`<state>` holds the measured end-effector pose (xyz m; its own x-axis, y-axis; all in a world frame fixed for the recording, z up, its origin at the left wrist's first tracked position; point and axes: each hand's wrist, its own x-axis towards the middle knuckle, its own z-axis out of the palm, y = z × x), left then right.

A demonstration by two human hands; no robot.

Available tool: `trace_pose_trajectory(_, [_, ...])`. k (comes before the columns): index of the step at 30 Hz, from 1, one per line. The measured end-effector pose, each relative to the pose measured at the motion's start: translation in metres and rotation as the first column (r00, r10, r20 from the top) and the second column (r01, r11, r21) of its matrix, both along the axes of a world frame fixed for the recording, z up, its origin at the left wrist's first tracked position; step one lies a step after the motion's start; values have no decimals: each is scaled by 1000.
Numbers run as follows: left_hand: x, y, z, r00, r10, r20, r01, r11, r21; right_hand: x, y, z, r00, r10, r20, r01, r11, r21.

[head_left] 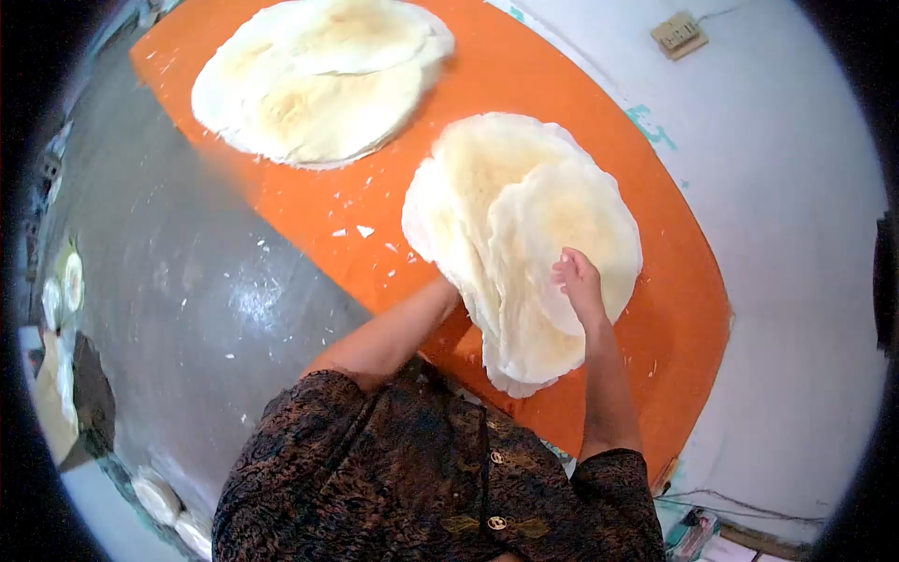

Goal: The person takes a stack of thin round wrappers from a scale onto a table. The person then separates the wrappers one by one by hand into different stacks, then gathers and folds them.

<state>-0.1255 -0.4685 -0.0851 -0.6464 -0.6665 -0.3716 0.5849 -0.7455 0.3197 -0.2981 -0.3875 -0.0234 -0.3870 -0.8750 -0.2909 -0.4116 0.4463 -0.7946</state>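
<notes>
Several thin, pale round flatbreads lie overlapping in a pile on the orange cloth. My left forearm reaches to the near left edge of this pile, and my left hand is hidden beneath the sheets. Over the right part of the pile is my right hand, its fingers curled together at the surface of the top flatbread. Whether those fingers pinch its thin sheet cannot be made out.
A second stack of flatbreads sits at the far left of the cloth. White crumbs dot the cloth and the grey floor. A socket box is on the pale wall at the upper right. Cables run at the lower right.
</notes>
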Motion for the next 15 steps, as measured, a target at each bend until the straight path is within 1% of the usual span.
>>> trace_pose_trajectory(2, [0,-6,-2,1000,-29,6,29,1000,2,-10,-9,-11,973,-37,-228,-4,985,-173])
trace_pose_trajectory(3, [4,-9,-3,999,-33,14,33,999,4,-17,-14,-20,939,-66,-336,-23,967,-253])
trace_pose_trajectory(5, [9,-17,-5,999,-42,28,42,999,4,-30,-30,-45,923,-103,-370,-12,955,-295])
trace_pose_trajectory(6, [9,-19,-6,998,-46,36,46,999,4,-30,-33,-49,915,-114,-387,-14,950,-313])
trace_pose_trajectory(8, [9,-26,-9,998,-34,53,34,999,6,-20,-38,-49,888,-68,-455,-60,963,-262])
trace_pose_trajectory(10, [6,-32,-9,996,-29,81,30,999,-15,-12,-61,-53,853,-35,-521,-130,952,-278])
trace_pose_trajectory(13, [-2,-20,-12,991,-36,131,38,999,-13,11,-80,-56,891,-113,-439,-57,933,-356])
trace_pose_trajectory(15, [-7,-16,-13,987,-43,154,45,999,-6,18,-85,-67,907,-96,-409,-64,930,-361])
